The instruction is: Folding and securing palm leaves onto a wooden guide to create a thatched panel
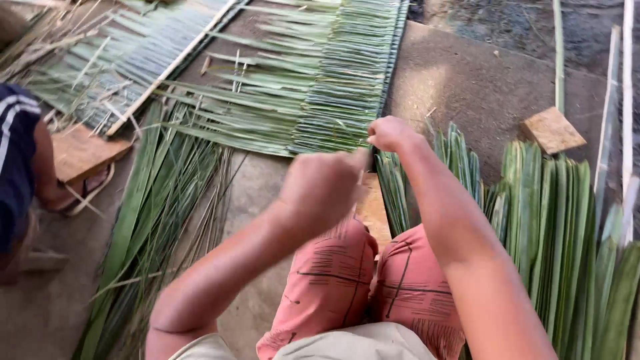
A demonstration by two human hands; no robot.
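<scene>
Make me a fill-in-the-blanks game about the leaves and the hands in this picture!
1. The long palm leaves are coloured ____.
2. The person's knees are covered in ____ cloth.
3. The woven leaf panel lies on the ____.
4. The right hand and left hand are both closed into ____.

Missing words: green; pink; ground; fists

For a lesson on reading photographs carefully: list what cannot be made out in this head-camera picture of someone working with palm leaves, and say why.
- Left hand: motion-blurred; its grip and contents are unclear.
- Right hand: fingers curled away; anything pinched is too thin to see.
- Woven leaf panel: top cut off by the frame edge.
- Second person: cut off at the left edge.
- Wooden board: mostly hidden behind the left hand and knees.
</scene>
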